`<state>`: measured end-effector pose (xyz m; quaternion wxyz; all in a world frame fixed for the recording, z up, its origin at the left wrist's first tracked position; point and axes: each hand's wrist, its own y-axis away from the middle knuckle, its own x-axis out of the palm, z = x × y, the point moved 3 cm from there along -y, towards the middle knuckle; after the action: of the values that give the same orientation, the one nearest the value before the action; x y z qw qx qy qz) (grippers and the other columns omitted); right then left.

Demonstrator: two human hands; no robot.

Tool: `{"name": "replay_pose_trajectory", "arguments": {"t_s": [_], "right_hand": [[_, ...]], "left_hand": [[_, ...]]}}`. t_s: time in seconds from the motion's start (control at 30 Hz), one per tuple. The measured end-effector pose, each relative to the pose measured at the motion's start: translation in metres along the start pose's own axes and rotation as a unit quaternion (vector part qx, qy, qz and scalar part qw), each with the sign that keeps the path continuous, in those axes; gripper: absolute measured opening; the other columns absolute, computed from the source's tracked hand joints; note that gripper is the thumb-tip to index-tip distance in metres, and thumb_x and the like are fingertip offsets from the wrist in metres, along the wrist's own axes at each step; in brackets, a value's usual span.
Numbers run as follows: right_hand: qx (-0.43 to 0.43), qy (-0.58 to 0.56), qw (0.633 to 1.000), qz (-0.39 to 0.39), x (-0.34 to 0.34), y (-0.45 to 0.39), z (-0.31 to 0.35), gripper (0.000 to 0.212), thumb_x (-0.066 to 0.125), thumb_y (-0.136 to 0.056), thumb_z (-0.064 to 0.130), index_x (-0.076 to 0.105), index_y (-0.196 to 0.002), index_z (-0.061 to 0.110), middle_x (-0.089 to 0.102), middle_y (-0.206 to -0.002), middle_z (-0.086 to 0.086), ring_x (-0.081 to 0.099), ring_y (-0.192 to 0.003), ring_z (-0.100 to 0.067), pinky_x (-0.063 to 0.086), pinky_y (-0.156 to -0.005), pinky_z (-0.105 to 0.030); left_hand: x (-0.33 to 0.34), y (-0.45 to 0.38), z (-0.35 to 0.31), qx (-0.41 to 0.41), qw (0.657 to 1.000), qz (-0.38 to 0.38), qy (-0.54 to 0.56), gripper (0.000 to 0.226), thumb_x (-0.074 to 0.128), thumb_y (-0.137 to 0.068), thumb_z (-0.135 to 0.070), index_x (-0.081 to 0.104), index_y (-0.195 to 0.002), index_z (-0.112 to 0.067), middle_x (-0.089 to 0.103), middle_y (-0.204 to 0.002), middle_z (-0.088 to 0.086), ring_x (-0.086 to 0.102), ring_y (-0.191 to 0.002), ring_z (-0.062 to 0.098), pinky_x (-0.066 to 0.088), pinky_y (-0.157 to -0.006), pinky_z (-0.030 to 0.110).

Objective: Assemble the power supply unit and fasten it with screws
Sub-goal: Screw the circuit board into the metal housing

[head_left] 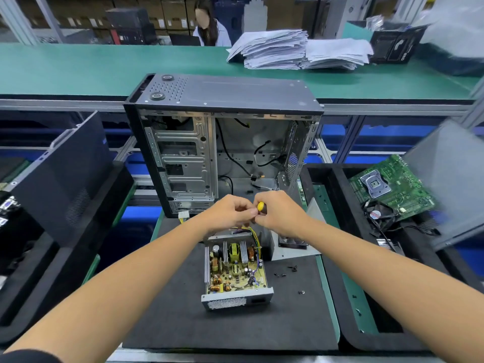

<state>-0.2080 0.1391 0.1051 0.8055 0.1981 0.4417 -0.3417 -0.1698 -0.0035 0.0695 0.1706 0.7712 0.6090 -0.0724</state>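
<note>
Electronics assembly workshop. Evidence: long green-matted workbench (104,66) on aluminium framing; opened computer case (222,142); bare motherboard (392,187) in foam tray; stacked paperwork (275,48); shelved cartons (162,11) behind; another worker (209,27) seated opposite.

Your power supply (235,273) lay on the mat (183,310) in front of the computer case (222,142); loose screws (285,271) lay right of the power supply.

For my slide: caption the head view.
Both hands grip a yellow-handled screwdriver above the open power supply unit.
</note>
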Motion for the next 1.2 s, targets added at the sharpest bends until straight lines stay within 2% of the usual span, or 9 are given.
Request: {"name": "replay_pose_trajectory", "arguments": {"t_s": [0.13, 0.23, 0.43, 0.57, 0.63, 0.77, 0.93, 1.1, 1.2], "right_hand": [[-0.003, -0.004, 1.0, -0.027, 0.005, -0.002, 0.002, 0.013, 0.066, -0.082, 0.018, 0.055, -0.076, 0.022, 0.058, -0.07, 0.003, 0.049, -0.068, -0.017, 0.04, -0.057, -0.03], [-0.007, 0.008, 1.0, -0.028, 0.008, -0.004, 0.003, 0.012, 0.067, -0.082, 0.018, 0.056, -0.078, 0.023, 0.061, -0.073, 0.001, 0.051, -0.072, -0.019, 0.046, -0.061, -0.034], [-0.019, 0.008, 0.999, -0.025, 0.007, -0.004, 0.003, 0.02, 0.075, -0.078, 0.026, 0.055, -0.077, 0.024, 0.063, -0.079, 0.001, 0.053, -0.073, -0.016, 0.046, -0.063, -0.033], [-0.029, 0.002, 0.996, -0.086, -0.002, -0.001, 0.003, 0.016, 0.065, -0.085, 0.023, 0.054, -0.075, 0.017, 0.054, -0.076, 0.002, 0.05, -0.075, -0.018, 0.04, -0.067, -0.032], [-0.006, -0.047, 0.989, -0.144, -0.011, -0.001, 0.003, 0.021, 0.06, -0.087, 0.019, 0.052, -0.069, 0.011, 0.052, -0.073, -0.001, 0.048, -0.071, -0.019, 0.036, -0.065, -0.032], [0.049, -0.152, 0.962, -0.223, -0.027, 0.001, 0.008, 0.039, 0.058, -0.087, 0.03, 0.046, -0.063, 0.003, 0.05, -0.059, -0.013, 0.048, -0.055, -0.02, 0.039, -0.056, -0.035], [0.044, -0.27, 0.925, -0.263, -0.036, 0.004, 0.014, 0.029, 0.06, -0.087, 0.015, 0.048, -0.065, 0.001, 0.049, -0.055, -0.02, 0.061, -0.054, -0.032, 0.05, -0.053, -0.04], [0.022, -0.313, 0.899, -0.306, -0.042, 0.005, 0.014, 0.034, 0.058, -0.087, 0.009, 0.042, -0.058, 0.016, 0.043, -0.048, 0.001, 0.051, -0.04, -0.01, 0.041, -0.041, -0.02], [0.024, -0.32, 0.9, -0.297, -0.041, 0.004, 0.014, 0.033, 0.059, -0.087, 0.011, 0.043, -0.059, 0.017, 0.046, -0.046, 0.004, 0.054, -0.041, -0.012, 0.041, -0.042, -0.016]], "left_hand": [[-0.008, 0.003, 0.001, -0.013, 0.999, -0.01, 0.04, 0.017, 0.064, -0.093, -0.022, 0.072, -0.077, -0.018, 0.069, -0.07, -0.006, 0.062, -0.065, 0.007, 0.05, -0.062, 0.019], [-0.011, 0.002, 0.004, -0.025, 0.999, -0.015, 0.044, 0.016, 0.066, -0.091, -0.019, 0.073, -0.076, -0.019, 0.071, -0.07, -0.007, 0.064, -0.064, 0.004, 0.05, -0.061, 0.017], [-0.01, 0.001, 0.01, -0.046, 0.997, -0.005, 0.068, 0.02, 0.066, -0.09, -0.01, 0.071, -0.071, -0.015, 0.068, -0.069, 0.0, 0.059, -0.064, 0.012, 0.051, -0.065, 0.024], [-0.012, 0.001, 0.011, -0.035, 0.991, -0.044, 0.125, 0.013, 0.063, -0.092, -0.005, 0.067, -0.08, -0.008, 0.06, -0.068, 0.004, 0.054, -0.06, 0.012, 0.05, -0.06, 0.024], [-0.013, 0.0, 0.012, -0.037, 0.989, -0.057, 0.131, 0.009, 0.064, -0.09, -0.002, 0.067, -0.082, -0.005, 0.058, -0.064, 0.002, 0.054, -0.057, 0.01, 0.05, -0.06, 0.023], [-0.011, -0.001, 0.017, -0.057, 0.987, -0.047, 0.141, 0.006, 0.067, -0.086, 0.002, 0.068, -0.084, -0.004, 0.064, -0.064, -0.001, 0.06, -0.063, 0.011, 0.053, -0.068, 0.025], [-0.007, -0.004, 0.02, -0.059, 0.985, -0.048, 0.154, 0.009, 0.066, -0.087, 0.003, 0.068, -0.087, -0.005, 0.068, -0.068, 0.002, 0.064, -0.066, 0.012, 0.054, -0.069, 0.024], [-0.008, -0.002, 0.02, -0.055, 0.984, -0.048, 0.163, 0.012, 0.064, -0.088, 0.006, 0.069, -0.09, -0.005, 0.07, -0.075, 0.007, 0.065, -0.07, 0.015, 0.054, -0.068, 0.023], [-0.006, -0.002, 0.019, -0.047, 0.983, -0.045, 0.172, 0.012, 0.062, -0.089, 0.006, 0.069, -0.091, -0.004, 0.071, -0.077, 0.006, 0.065, -0.071, 0.013, 0.054, -0.068, 0.021]]}}
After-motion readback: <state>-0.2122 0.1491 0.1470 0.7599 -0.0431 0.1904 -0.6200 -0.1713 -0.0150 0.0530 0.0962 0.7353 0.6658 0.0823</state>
